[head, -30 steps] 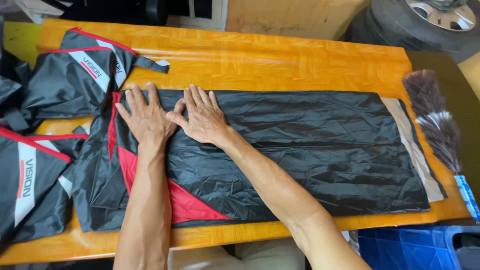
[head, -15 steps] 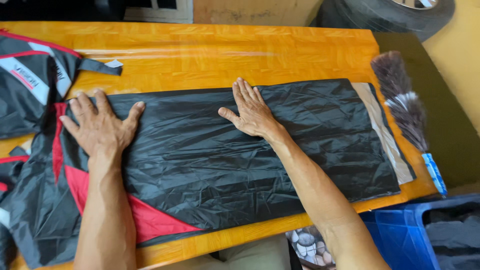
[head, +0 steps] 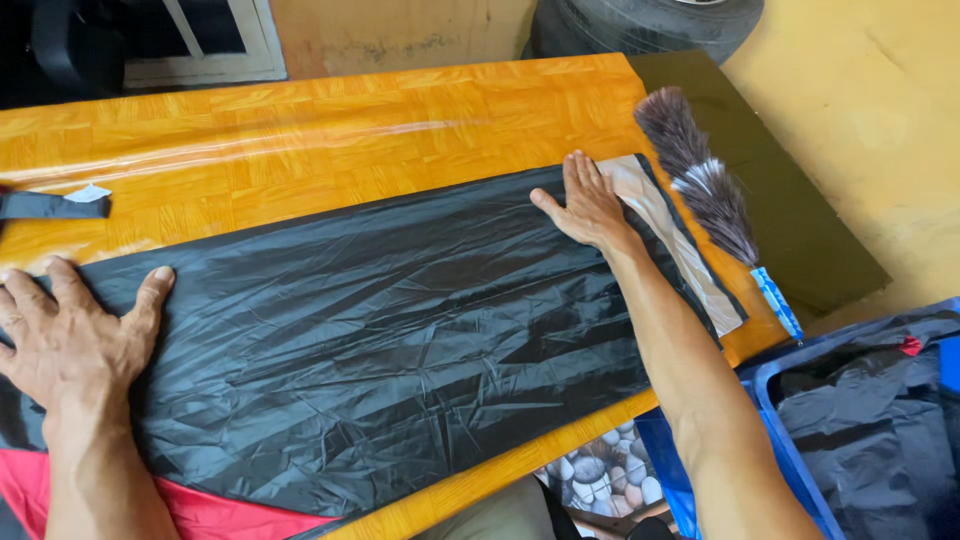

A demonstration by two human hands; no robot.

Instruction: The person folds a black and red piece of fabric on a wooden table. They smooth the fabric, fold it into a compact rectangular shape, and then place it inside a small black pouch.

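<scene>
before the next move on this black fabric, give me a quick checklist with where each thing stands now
1. Left hand flat on the black fabric near its left end: ok.
2. Right hand flat, fingers together, near the far right end: ok.
3. Fabric smooth between the hands: not ok, fine creases all over.
4. Fabric fully on the wooden table: cannot tell, its near left part leaves the picture.
5. Feather duster off the fabric: ok, it lies just beyond the right end.
6. Pale strip at the right end lying flat: ok.

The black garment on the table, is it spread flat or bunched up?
Spread flat: the black garment lies stretched along the table, with the left hand and right hand pressed on it.
</scene>
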